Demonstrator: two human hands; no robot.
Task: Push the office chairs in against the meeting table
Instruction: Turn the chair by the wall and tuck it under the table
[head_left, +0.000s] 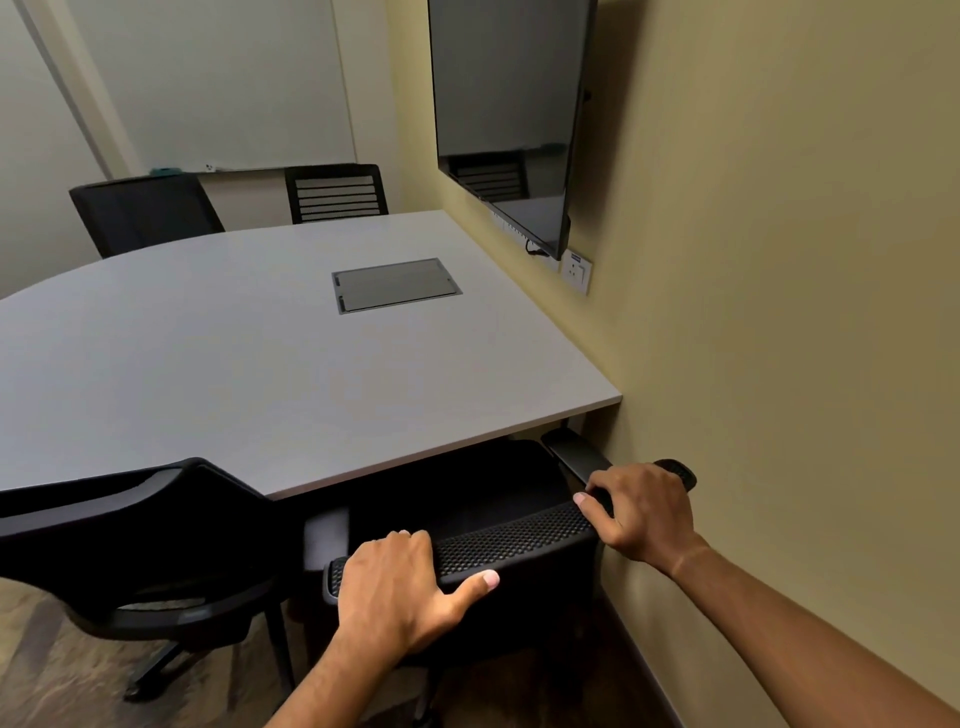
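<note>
hands (395, 582) (641, 512): both grasp chair (511, 540) back | risk: your right knuckles scrape wall (779, 312); armrest (576, 457) jams under table (260, 338)

Yellowish wall (779, 208) with dark mounted screen (509, 114) and socket (577, 271), whiteboard (218, 78) behind, brown carpet (47, 649).

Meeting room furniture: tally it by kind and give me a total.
Office chairs: 4 (gripped chair, neighbour, two far ones)
Tables: 1
Wall screens: 1
Whiteboards: 1
Total: 7
</note>
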